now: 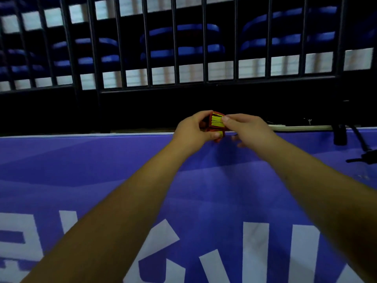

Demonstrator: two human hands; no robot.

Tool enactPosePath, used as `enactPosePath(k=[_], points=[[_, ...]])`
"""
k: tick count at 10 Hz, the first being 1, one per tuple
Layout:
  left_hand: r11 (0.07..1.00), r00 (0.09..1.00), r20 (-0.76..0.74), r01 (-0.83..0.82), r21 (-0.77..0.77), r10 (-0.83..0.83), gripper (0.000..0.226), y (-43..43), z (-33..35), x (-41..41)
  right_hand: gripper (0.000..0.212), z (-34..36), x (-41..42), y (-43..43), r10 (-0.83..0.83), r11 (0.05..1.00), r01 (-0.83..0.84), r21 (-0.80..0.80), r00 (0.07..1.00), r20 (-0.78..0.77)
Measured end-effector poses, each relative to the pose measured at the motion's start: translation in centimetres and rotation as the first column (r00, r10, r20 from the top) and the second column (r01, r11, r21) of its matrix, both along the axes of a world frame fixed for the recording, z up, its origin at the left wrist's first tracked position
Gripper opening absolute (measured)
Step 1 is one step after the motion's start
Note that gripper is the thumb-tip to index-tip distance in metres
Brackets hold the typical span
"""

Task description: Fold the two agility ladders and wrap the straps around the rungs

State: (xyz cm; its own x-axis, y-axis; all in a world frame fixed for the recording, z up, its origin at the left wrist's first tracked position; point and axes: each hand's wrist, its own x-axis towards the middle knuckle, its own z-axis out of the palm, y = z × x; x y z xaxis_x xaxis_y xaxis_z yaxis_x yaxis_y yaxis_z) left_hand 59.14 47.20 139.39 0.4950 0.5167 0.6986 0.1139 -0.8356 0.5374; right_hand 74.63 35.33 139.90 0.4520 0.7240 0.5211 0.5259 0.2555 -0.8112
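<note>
Both arms reached out straight, and the two hands met far out in the middle. Between them was a small bundle of yellow rungs (217, 121), packed flat on top of each other, with their ends facing the camera. A red strap (209, 127) went around the bundle.

The left hand (192, 127) had its fingers curled around the left side of the bundle and held it tight. The right hand (245, 125) pinched the right side of the bundle with its thumb and first finger. Its other fingers hung loose below.

The bundle was just over the far edge of a big blue sheet (102, 170). I could not tell if it touched the sheet. The sheet had large white letters (255, 252) on its near part, under the arms.

Behind the hands stood a black fence (175, 58) with tall bars. Blue seats (183, 29) showed through the bars. On the far right, a white strip (302, 127) lay along the sheet's edge, with black cables (360, 144) near it.
</note>
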Motion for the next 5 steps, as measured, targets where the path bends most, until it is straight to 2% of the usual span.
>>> enactPosePath(k=[1,2,3,4,5], points=[[0.987,0.987,-0.023,-0.159,0.024,0.159,0.079,2.1,-0.6,3.0,0.034,0.4,1.1,3.8,-0.138,0.990,0.137,0.015,0.988,0.076],[0.979,0.979,0.029,-0.203,-0.020,0.204,0.076,3.1,-1.5,5.2,0.037,0.1,1.6,6.1,-0.184,0.982,0.187,-0.021,0.978,0.096],[0.970,0.970,-0.002,-0.241,-0.007,0.241,0.076,4.0,-1.5,5.9,0.039,-0.4,1.4,5.8,-0.212,0.974,0.222,-0.050,0.966,0.151],[0.978,0.976,-0.073,-0.208,-0.024,0.206,0.072,4.5,-1.0,5.0,0.035,-0.5,1.9,4.7,-0.189,0.973,0.209,-0.097,0.965,0.184],[0.977,0.993,-0.008,-0.118,-0.175,0.118,0.033,4.3,-0.5,3.6,0.020,-0.2,2.1,3.5,-0.140,0.982,0.143,-0.125,0.990,0.030]])
